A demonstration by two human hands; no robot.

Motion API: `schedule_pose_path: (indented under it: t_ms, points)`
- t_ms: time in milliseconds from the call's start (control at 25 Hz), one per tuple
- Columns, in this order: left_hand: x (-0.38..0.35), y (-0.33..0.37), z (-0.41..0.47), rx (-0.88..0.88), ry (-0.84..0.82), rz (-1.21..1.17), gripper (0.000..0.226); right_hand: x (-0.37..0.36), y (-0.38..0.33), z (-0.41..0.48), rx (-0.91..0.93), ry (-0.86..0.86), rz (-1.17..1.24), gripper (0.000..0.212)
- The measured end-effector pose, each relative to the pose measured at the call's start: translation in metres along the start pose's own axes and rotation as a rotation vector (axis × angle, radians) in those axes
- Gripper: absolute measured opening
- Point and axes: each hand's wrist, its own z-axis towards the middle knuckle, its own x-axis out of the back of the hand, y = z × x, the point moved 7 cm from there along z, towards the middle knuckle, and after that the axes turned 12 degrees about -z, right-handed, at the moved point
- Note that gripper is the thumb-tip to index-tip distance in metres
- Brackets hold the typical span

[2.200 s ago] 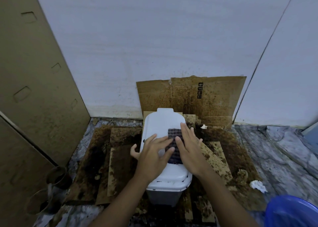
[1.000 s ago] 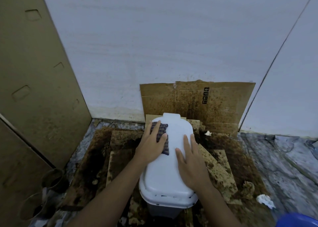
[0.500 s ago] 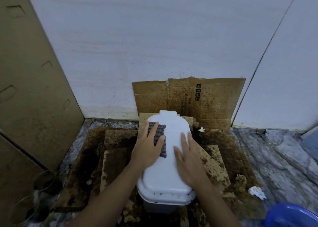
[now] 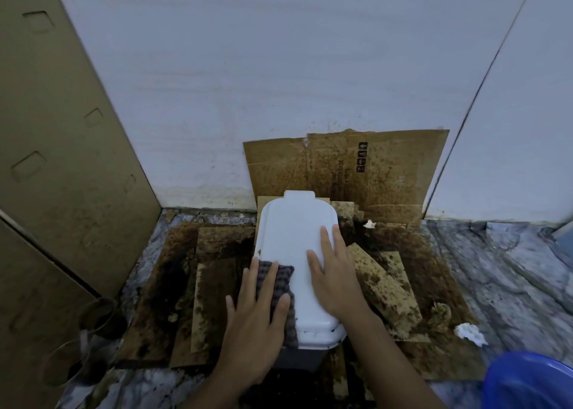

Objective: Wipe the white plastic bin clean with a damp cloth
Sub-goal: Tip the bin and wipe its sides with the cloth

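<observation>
Looks down on a white plastic bin (image 4: pixel 297 253) with its lid (image 4: pixel 294 222) closed, standing on stained cardboard (image 4: pixel 217 284) on the floor (image 4: pixel 496 284), directly under and ahead of both hands. Lies lengthwise away from the body: near rim by the wrists, far end with a small tab (image 4: pixel 299 195) well beyond the fingertips, close to the wall (image 4: pixel 279 83).

Presses a dark checked cloth (image 4: pixel 280 280) onto the lid's near left corner with the left hand (image 4: pixel 257 325), fingers straight and spread, curled round nothing, with part of the cloth draped over the near rim beside that hand. Rests the right hand (image 4: pixel 335 278) flat on the lid's right half, just right of the cloth, fingers straight, reaching farther forward than the left fingertips, holding nothing. Appears to steady the bin with that hand.

Shows a tiny greenish speck (image 4: pixel 259 251) on the lid's left edge just ahead of the left fingertips. Probably calls next for a push of the cloth straight forward along the lid's length, away from the left wrist toward the tab, passing left of the right hand.

Also takes in more spotted cardboard (image 4: pixel 341 166) propped against the wall beyond the fingertips, a crumpled white scrap (image 4: pixel 469 332) well to the right of the right hand, and the edge of a blue basin (image 4: pixel 533 380) nearer the body on that side.
</observation>
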Motion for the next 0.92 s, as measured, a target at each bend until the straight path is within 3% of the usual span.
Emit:
schedule_pose_path:
  t_ms: [520, 920]
  points:
    - [0.03, 0.02, 0.17, -0.032, 0.048, -0.006, 0.063, 0.001, -0.004, 0.003, -0.011, 0.001, -0.021, 0.065]
    - [0.024, 0.007, 0.112, -0.075, 0.021, -0.063, 0.064, 0.0, -0.004, 0.001, -0.014, 0.012, -0.027, 0.065]
